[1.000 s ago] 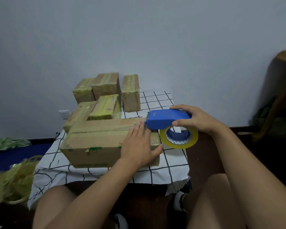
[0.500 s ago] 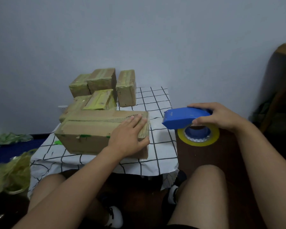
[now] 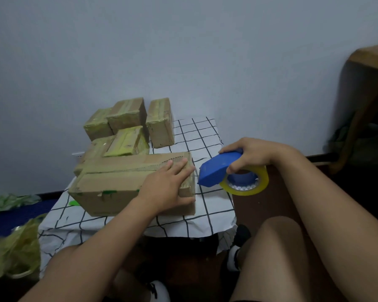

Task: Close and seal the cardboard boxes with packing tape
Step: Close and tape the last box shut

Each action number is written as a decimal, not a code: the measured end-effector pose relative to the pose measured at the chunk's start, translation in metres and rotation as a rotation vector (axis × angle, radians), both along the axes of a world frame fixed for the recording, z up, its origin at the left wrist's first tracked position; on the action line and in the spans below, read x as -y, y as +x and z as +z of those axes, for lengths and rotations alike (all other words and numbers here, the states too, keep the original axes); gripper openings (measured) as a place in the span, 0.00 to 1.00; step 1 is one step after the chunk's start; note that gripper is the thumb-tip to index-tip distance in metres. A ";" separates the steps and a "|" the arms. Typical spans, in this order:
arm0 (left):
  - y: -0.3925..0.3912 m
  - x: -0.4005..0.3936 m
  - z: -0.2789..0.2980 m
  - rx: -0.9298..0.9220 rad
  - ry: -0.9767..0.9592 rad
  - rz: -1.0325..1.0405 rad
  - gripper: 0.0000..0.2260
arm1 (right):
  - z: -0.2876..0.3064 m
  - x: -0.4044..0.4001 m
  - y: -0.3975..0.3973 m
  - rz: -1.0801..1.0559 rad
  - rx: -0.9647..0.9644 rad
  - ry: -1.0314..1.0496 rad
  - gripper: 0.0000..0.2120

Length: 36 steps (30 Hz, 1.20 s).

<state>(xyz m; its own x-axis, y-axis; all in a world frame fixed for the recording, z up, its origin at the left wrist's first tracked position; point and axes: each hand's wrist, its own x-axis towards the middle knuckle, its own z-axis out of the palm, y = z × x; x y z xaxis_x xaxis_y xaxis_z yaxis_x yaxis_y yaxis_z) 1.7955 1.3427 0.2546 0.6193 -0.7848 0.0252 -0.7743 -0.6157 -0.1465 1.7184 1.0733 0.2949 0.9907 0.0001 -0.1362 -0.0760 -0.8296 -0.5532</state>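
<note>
- My left hand lies flat, fingers spread, on the right end of the long cardboard box at centre-left of the frame; pressing down, not clenched round anything.
- My right hand has its grip clenched on the blue tape dispenser, thumb under, fingers over the top; the yellowish tape roll hangs in it below my knuckles.
- The box sits on the checked cloth covering the surface. Its long axis runs left-right across the frame, with the top seam along that axis.
- Key relation: the dispenser nose points left at the box's right end, just beside it but apart, with a thin gap showing between blade end and cardboard. Box lies directly left of my right grip.
- Left hand is on the box, right hand is the nearer one for taping. I'd judge the next move is to land the nose on the right end and pull along the seam toward frame left.
- My left fingers cover the seam's right end; likely need to shift them or tape runs over them.
- Can't tell if a loose tape tail is sticking out from the nose, too small.
- Smaller taped boxes stacked behind, upper left of the long one, look already sealed.
- Crumpled yellowish plastic at lower left, off the surface.
</note>
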 end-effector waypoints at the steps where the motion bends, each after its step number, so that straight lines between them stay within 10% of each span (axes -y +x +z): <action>1: 0.002 0.000 0.002 0.016 0.038 -0.023 0.41 | 0.001 -0.003 0.004 0.010 -0.009 -0.015 0.27; 16: 0.011 0.007 0.010 0.116 0.235 -0.157 0.36 | 0.029 -0.067 0.055 0.084 -0.181 -0.386 0.34; 36: 0.013 0.028 0.021 0.096 0.315 -0.311 0.23 | -0.030 -0.056 0.008 -0.505 0.212 -0.060 0.32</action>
<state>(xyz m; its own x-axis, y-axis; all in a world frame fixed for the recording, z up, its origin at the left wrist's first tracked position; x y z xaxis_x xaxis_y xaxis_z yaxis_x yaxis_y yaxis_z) 1.8087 1.3147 0.2753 0.3592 -0.9119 -0.1987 -0.8893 -0.2699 -0.3691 1.7262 1.1296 0.2653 0.8715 -0.4836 0.0815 -0.3645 -0.7498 -0.5522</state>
